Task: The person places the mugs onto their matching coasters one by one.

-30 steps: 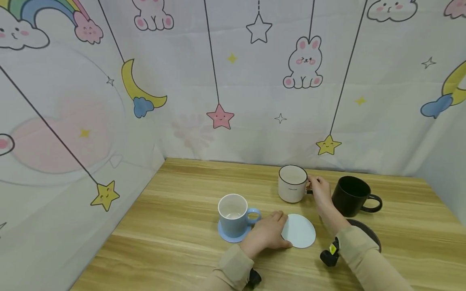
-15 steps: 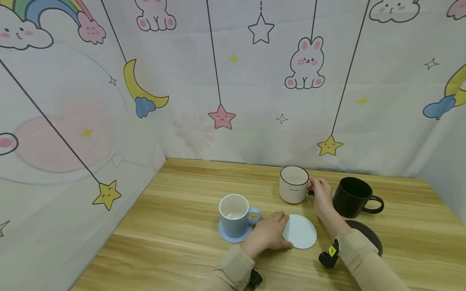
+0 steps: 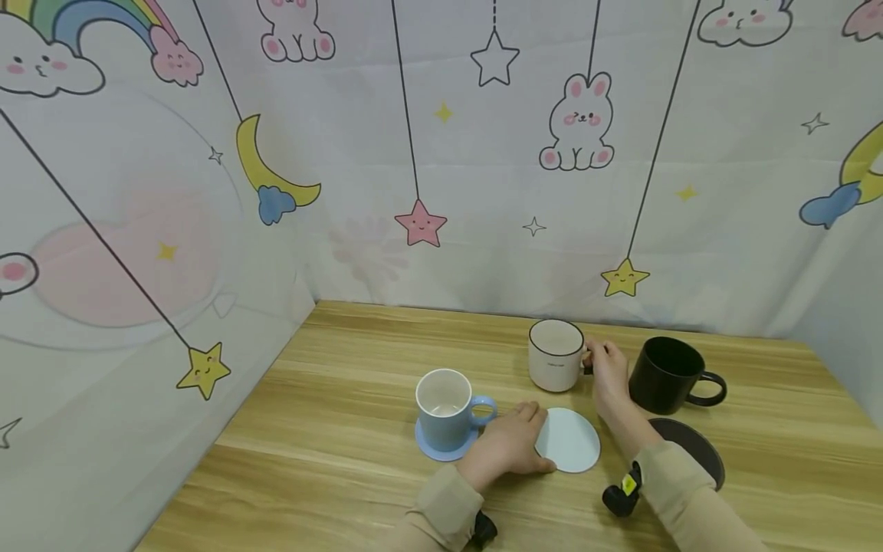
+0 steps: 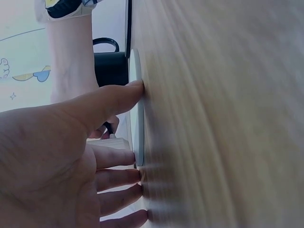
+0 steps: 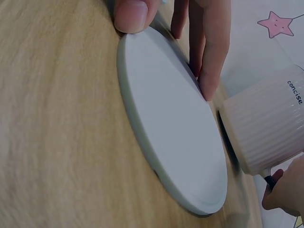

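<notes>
My left hand (image 3: 513,441) holds the round white coaster (image 3: 569,441) at its left side, thumb on the near edge and fingers at the far edge. The coaster (image 5: 173,128) lies flat on the wooden table. Behind it is a white ribbed mug (image 3: 555,360) with a dark rim, lettered "concise" in the right wrist view. My right hand (image 3: 608,372) grips this mug by its dark handle. The mug's base looks slightly raised in the right wrist view. Left of my left hand, a blue mug (image 3: 444,414) stands on a blue coaster (image 3: 426,451).
A black mug (image 3: 665,376) stands right of my right hand, its handle pointing right. A dark round coaster (image 3: 697,452) lies partly under my right forearm. A patterned cloth backdrop (image 3: 483,176) rises behind the wooden table (image 3: 290,429).
The white mug, gripped by my right hand, has moved slightly nearer the white coaster. My left hand has stayed at the coaster; the other mugs have not moved.
</notes>
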`<state>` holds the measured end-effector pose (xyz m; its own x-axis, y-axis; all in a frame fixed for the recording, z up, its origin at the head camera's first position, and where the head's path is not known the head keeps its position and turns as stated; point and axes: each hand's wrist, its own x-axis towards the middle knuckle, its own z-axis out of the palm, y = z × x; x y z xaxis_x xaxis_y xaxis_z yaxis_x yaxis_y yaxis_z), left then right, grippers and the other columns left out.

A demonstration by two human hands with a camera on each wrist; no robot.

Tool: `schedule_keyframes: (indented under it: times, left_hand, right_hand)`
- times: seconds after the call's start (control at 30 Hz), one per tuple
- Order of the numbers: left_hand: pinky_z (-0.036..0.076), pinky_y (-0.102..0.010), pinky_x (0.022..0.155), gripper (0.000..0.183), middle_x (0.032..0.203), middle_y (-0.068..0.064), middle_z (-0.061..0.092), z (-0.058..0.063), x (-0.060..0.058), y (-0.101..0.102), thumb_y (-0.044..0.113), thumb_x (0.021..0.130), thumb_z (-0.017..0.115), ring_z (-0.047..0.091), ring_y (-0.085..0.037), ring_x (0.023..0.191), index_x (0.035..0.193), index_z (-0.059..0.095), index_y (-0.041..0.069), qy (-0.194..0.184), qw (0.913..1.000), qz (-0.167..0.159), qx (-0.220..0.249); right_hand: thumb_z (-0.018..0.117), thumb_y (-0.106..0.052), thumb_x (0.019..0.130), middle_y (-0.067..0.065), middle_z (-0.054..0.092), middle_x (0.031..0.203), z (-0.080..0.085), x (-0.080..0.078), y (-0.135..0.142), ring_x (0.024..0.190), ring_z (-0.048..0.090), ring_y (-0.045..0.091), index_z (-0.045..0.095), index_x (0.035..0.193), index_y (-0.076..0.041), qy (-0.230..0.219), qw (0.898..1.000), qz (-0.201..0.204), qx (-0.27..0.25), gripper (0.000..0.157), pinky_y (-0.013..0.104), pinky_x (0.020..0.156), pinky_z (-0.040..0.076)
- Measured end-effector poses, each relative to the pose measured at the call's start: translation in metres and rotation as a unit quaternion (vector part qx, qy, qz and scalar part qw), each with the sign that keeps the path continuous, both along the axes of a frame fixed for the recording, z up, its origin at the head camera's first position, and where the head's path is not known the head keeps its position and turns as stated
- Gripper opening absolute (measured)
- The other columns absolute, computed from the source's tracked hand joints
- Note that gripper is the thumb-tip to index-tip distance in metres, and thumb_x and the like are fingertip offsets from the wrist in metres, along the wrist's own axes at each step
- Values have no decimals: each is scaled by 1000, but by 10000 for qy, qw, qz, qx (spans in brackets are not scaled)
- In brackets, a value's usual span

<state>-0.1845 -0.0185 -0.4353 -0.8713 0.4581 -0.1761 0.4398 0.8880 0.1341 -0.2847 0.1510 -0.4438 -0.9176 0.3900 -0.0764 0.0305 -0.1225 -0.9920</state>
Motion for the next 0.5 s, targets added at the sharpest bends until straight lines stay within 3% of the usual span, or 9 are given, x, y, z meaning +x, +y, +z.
schedule_keyframes:
  times: [0.5]
  left_hand:
    - [41, -29, 108, 82, 153, 1, 38, -2, -1, 0, 55, 81, 69, 37, -15, 142, 146, 40, 15, 55, 10000, 14, 12]
  right_hand:
    - [55, -14, 92, -3, 43, 59, 9, 10, -4, 71, 49, 18, 47, 64, -13, 44, 9994, -37, -350, 29, 26, 73, 43]
